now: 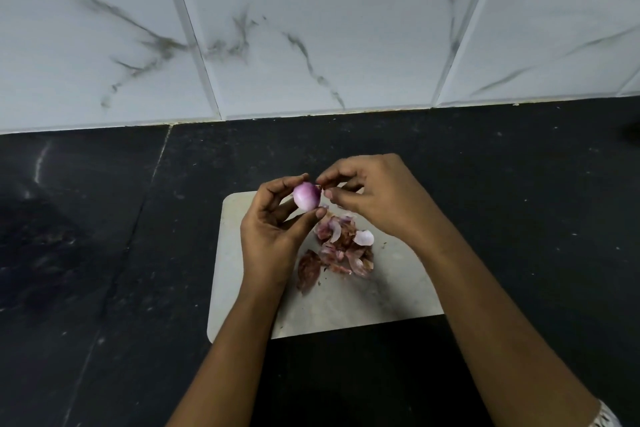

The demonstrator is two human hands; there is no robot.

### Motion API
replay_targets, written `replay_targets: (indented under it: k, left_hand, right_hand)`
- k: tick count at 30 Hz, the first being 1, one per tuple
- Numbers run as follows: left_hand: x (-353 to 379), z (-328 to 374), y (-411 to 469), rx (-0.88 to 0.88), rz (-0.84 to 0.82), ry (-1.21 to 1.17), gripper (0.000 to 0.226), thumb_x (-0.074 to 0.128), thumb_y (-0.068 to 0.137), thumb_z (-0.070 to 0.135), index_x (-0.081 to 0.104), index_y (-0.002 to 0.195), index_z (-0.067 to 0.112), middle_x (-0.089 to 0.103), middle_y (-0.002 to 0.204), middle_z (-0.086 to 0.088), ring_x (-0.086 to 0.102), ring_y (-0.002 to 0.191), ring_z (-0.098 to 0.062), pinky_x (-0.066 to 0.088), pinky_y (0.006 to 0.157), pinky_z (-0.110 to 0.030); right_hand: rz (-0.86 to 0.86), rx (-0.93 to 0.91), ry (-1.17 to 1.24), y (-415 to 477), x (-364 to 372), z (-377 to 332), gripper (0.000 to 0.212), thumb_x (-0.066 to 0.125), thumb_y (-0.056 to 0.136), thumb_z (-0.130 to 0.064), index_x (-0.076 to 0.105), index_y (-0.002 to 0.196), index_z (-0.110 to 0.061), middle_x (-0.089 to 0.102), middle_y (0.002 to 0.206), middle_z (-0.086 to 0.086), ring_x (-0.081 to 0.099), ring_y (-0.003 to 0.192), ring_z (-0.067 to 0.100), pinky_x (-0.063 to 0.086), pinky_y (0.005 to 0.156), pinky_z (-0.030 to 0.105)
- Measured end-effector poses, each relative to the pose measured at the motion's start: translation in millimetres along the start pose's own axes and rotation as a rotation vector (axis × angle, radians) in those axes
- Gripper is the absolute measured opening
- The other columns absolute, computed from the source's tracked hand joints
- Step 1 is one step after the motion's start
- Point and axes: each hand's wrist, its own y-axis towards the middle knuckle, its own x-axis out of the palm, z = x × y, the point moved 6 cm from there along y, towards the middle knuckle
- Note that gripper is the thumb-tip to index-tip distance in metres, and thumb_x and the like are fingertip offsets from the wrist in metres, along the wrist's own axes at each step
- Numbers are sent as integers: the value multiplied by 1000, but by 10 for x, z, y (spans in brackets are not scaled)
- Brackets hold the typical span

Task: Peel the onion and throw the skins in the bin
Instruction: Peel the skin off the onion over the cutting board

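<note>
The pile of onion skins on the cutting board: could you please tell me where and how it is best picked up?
Probably from above, closing fingers in from both sides of the onion skins toward the heap's middle. They lie loose, thin and curled on the flat cutting board, so pinching one flake would leave the rest.

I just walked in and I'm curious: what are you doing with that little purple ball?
A person is peeling a small onion. The left hand holds it above the cutting board, and the right hand pinches at its tip. The onion looks mostly bare. A pile of skins lies on the board, not yet thrown away.
</note>
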Motion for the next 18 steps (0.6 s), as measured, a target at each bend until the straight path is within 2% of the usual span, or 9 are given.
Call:
replay_targets:
  k: [3, 5, 8, 14, 18]
  left_hand:
    - [4, -12, 1, 6, -16, 16, 44, 73, 72, -11, 63, 109, 11, 68, 111, -3, 67, 105, -18, 55, 85, -28]
    - [6, -9, -3, 4, -28, 27, 43, 74, 72, -11, 64, 107, 14, 69, 110, -2, 67, 104, -17, 55, 85, -28]
    - [20, 3, -12, 5, -58, 37, 43, 75, 71, -10, 64, 105, 14, 70, 108, 0, 67, 104, -15, 55, 85, -27]
    - [35, 9, -6, 23, -96, 8, 41, 74, 70, -11, 63, 101, 12, 69, 107, -5, 66, 106, -18, 55, 85, -32]
    - [52, 17, -15, 81, -105, 49, 42, 72, 73, -14, 59, 98, 17, 66, 109, -10, 65, 107, -20, 54, 88, -31]
  right_hand:
    - [51, -180, -248, 5, 32, -96, 15, 65, 84, -20, 72, 97, -17, 70, 87, 1, 64, 75, 16, 53, 69, 36]
    - [50, -262, -334, -1, 49, -120, 15, 63, 84, -20, 71, 95, -14, 69, 83, 5, 63, 68, 21, 52, 61, 35]
    - [21, -316, -416, -4, 57, -119, 14, 63, 84, -18, 70, 94, -10, 68, 81, 7, 60, 63, 20, 43, 56, 27]
    - [64, -288, -361, -24, 59, -105, 17, 59, 74, -27, 66, 78, -12, 63, 69, 2, 51, 54, 13, 34, 50, 24]
    - [135, -156, -271, -9, 60, -66, 15, 66, 73, -29, 66, 73, -14, 64, 68, 0, 56, 60, 15, 44, 58, 29]
